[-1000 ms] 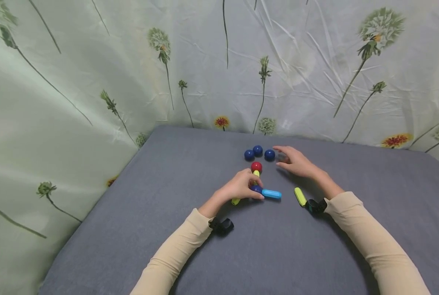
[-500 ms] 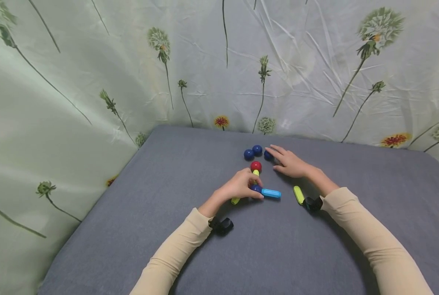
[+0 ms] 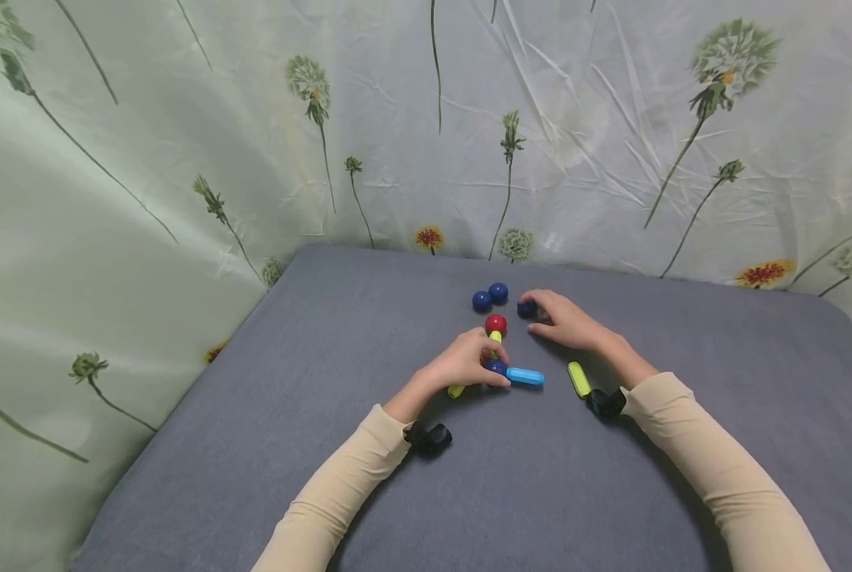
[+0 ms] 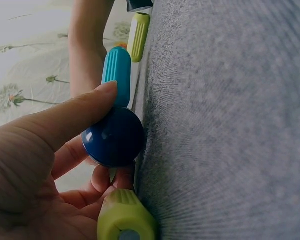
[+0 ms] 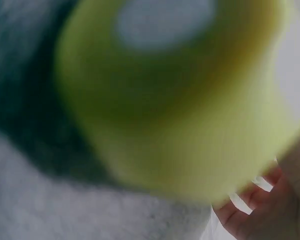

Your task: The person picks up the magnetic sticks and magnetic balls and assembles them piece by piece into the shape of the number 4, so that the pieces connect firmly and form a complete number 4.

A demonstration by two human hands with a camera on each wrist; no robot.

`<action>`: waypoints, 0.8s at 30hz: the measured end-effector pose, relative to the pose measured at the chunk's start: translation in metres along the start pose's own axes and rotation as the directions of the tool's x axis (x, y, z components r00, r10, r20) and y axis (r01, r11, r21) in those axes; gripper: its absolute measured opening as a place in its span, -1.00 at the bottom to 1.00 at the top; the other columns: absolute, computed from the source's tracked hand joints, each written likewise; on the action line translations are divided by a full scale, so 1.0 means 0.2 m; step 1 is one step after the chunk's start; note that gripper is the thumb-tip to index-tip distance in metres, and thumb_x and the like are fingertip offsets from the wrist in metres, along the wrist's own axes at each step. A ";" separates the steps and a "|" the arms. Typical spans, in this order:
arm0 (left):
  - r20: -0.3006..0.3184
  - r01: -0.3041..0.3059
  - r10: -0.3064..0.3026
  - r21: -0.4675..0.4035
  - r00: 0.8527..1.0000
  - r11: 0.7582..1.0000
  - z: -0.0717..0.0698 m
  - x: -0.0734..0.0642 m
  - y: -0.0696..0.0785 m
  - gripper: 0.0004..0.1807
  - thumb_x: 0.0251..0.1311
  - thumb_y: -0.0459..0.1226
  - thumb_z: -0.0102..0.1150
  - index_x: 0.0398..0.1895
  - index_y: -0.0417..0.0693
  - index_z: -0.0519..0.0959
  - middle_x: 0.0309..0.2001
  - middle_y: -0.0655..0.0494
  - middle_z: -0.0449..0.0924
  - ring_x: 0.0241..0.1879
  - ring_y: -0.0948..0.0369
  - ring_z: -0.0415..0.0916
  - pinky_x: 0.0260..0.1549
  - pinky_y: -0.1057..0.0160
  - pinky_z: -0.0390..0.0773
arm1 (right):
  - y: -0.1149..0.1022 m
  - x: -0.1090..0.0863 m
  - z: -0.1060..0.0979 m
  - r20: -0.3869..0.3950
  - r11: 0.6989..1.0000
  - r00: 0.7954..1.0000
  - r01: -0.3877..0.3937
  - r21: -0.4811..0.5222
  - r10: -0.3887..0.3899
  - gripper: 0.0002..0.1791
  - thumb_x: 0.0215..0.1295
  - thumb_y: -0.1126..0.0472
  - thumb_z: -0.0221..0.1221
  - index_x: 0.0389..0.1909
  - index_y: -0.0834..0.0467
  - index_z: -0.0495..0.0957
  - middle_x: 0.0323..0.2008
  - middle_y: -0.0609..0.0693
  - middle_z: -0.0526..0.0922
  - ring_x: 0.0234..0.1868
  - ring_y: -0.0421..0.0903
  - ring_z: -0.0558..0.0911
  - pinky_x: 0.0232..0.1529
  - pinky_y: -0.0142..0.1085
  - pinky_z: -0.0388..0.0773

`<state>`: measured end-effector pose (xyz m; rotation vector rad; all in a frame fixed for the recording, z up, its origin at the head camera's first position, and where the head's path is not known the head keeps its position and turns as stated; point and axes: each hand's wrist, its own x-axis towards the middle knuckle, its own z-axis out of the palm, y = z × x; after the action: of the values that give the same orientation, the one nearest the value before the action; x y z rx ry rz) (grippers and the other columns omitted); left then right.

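Observation:
My left hand (image 3: 466,359) pinches a dark blue ball (image 4: 114,137) between thumb and fingers. From this ball a light blue stick (image 3: 524,376) points right. A yellow-green stick (image 3: 496,338) runs from near the fingers to a red ball (image 3: 496,324). The end of another yellow-green stick (image 4: 127,220) shows by the left palm. My right hand (image 3: 567,320) has its fingers curled over a second dark blue ball (image 3: 526,309), the thumb apart from it. In the right wrist view a blurred yellow-green stick (image 5: 190,140) hides most of the hand.
Two dark blue balls (image 3: 489,297) lie close together beyond the red ball. A loose yellow-green stick (image 3: 579,380) lies beside the right wrist's black camera (image 3: 606,403). The grey table (image 3: 311,342) ends at a flower-printed curtain (image 3: 412,143) behind and to the left.
My right hand reached over the dark blue ball, then curled its fingers and drew it slightly nearer and to the right. The left hand kept its hold in place.

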<state>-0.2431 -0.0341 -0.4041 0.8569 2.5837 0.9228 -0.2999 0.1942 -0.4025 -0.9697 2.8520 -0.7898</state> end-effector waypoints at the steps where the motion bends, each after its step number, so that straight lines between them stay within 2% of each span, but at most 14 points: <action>1: 0.000 0.001 -0.001 -0.001 1.000 1.000 0.00 0.00 0.00 -0.69 -0.07 -0.10 0.42 -0.24 0.00 0.67 -0.28 0.07 0.39 -0.31 0.26 0.28 -0.38 0.43 0.26 | 0.00 0.00 0.00 -0.004 1.000 1.000 -0.002 -0.002 0.002 -0.56 0.23 0.29 0.16 0.12 0.30 0.36 0.06 0.27 0.49 -0.06 0.12 0.52 -0.01 -0.01 0.46; 4: 0.001 -0.002 0.002 -0.005 1.000 1.000 0.00 0.00 0.00 -0.69 -0.06 -0.10 0.42 -0.24 -0.01 0.67 -0.28 0.07 0.40 -0.31 0.26 0.28 -0.38 0.43 0.26 | -0.01 -0.01 0.01 -0.018 1.000 1.000 0.003 -0.012 -0.003 -0.68 0.25 0.29 0.14 0.01 0.28 0.41 -0.04 0.22 0.53 -0.13 0.08 0.52 -0.06 -0.02 0.45; 9: 0.000 -0.007 0.007 -0.009 1.000 1.000 0.00 0.00 0.00 -0.69 -0.06 -0.11 0.42 -0.24 -0.02 0.67 -0.28 0.06 0.40 -0.31 0.26 0.28 -0.38 0.43 0.26 | -0.02 -0.03 0.01 -0.033 1.000 0.999 0.016 -0.024 -0.016 -0.80 0.26 0.32 0.12 -0.11 0.25 0.44 -0.14 0.18 0.58 -0.04 0.11 0.55 0.00 0.02 0.44; 17: -0.007 -0.006 0.006 -0.005 1.000 1.000 0.00 0.00 0.00 -0.69 -0.06 -0.11 0.42 -0.24 -0.01 0.67 -0.25 0.05 0.41 -0.30 0.25 0.29 -0.37 0.42 0.27 | -0.04 -0.06 0.00 -0.028 1.000 1.000 0.012 -0.017 -0.012 -0.73 0.30 0.32 0.08 0.00 0.28 0.52 -0.06 0.24 0.58 -0.02 0.16 0.54 0.01 0.06 0.42; 21: -0.005 -0.002 0.002 -0.001 1.000 1.000 0.00 0.00 -0.01 -0.69 -0.06 -0.09 0.41 -0.24 0.00 0.67 -0.25 0.06 0.40 -0.28 0.24 0.28 -0.36 0.42 0.26 | -0.04 -0.08 -0.01 -0.022 1.000 1.000 -0.004 -0.008 0.004 -0.72 0.28 0.30 0.11 0.00 0.26 0.53 -0.10 0.24 0.56 -0.17 0.07 0.52 -0.15 -0.08 0.44; 24: -0.004 0.000 0.000 -0.007 1.000 1.000 0.00 0.00 -0.01 -0.69 -0.06 -0.10 0.41 -0.23 -0.01 0.67 -0.25 0.06 0.40 -0.28 0.24 0.28 -0.36 0.41 0.26 | -0.04 -0.10 -0.01 -0.023 1.000 1.000 -0.016 0.000 0.016 -0.71 0.22 0.29 0.18 -0.03 0.23 0.52 -0.17 0.21 0.53 -0.30 -0.04 0.45 -0.28 -0.23 0.38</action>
<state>-0.2446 -0.0345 -0.4051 0.8547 2.5823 0.9334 -0.2789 0.2020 -0.3990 -0.9428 2.8754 -0.8040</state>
